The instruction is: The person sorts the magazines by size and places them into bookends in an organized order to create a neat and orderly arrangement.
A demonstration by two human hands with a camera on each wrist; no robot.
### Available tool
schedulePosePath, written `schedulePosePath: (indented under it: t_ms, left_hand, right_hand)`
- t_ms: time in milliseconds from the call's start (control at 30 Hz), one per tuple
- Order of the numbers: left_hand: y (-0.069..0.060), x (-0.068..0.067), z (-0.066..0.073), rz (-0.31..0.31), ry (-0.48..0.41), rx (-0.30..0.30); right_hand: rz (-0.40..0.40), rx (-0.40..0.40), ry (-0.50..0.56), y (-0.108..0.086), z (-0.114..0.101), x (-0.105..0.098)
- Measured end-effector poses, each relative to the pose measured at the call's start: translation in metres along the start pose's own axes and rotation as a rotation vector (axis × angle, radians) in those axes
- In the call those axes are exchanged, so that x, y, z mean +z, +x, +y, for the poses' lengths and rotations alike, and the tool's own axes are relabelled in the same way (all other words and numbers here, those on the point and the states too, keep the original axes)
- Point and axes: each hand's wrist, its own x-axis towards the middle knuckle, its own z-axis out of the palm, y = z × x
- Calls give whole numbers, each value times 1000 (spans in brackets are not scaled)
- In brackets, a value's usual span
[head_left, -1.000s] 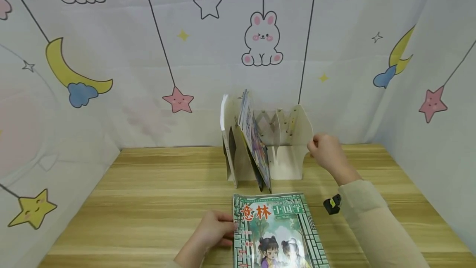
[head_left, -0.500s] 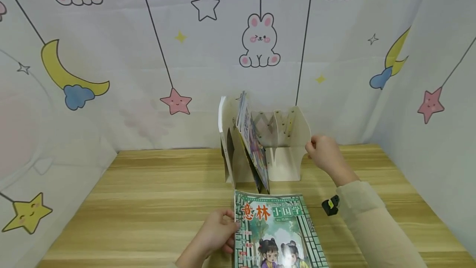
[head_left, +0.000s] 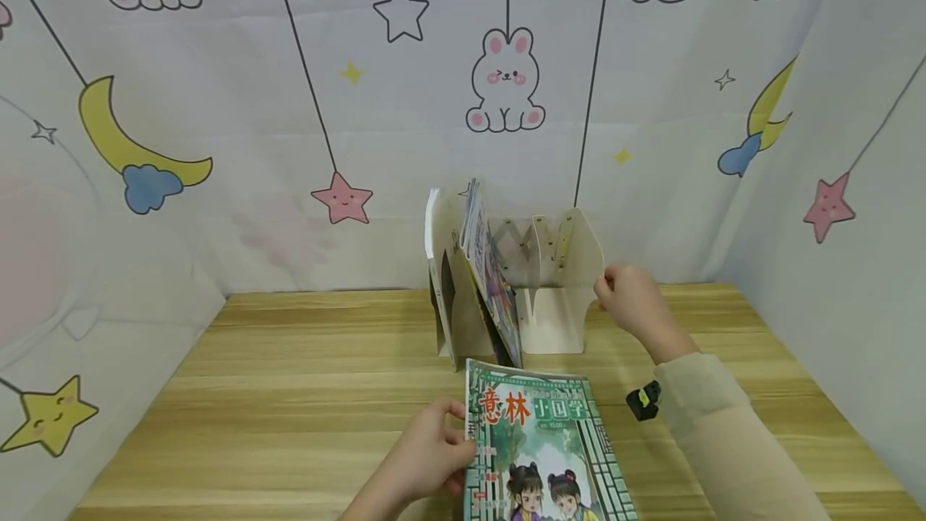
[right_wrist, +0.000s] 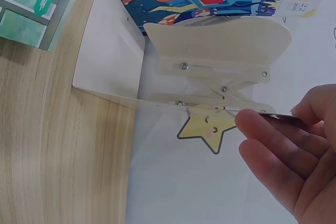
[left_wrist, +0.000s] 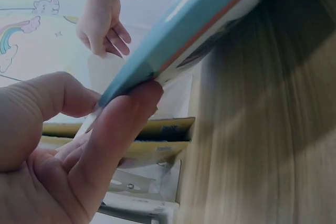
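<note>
A green magazine (head_left: 542,441) with two cartoon children on its cover lies in front of the rack, its left side lifted off the table. My left hand (head_left: 434,453) pinches that left edge between thumb and fingers; the left wrist view shows the blue-green spine (left_wrist: 173,24) in the grip. Behind stands a cream expandable book rack (head_left: 553,320) with slanted dividers. My right hand (head_left: 637,304) pinches the front edge of its right end panel (right_wrist: 178,104). Colourful magazines (head_left: 492,280) lean in the rack's left section.
A small black device (head_left: 644,400) shows beside the right sleeve (head_left: 723,416). The wood-grain table (head_left: 289,408) ends at a white cloth backdrop (head_left: 405,103) printed with stars and rabbits. Metal hinge links (right_wrist: 224,89) join the rack's panels.
My left hand has raised the magazine's left edge and shifted it slightly right and forward, towards the rack. The right hand keeps its place on the end panel.
</note>
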Motion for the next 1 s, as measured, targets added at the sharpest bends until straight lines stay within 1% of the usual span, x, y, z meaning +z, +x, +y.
schedulePosePath:
  t_ms: [200,467,633,900,1000]
  left_hand:
    - [2,4,9,22,16,26]
    - [3,7,20,45,-13,51]
    - [3,6,28,63,6,76]
    - [5,6,37,90,8,124]
    - [5,6,41,102,24,144]
  right_hand:
    - [-8,11,-4,4,3,-2]
    - [-32,15,9,9,5,-2]
    - [-50,-2,4,10,5,-3]
    - [-56,-33,-16,10,7,-4]
    - [-56,-45,-28,11,8,-4]
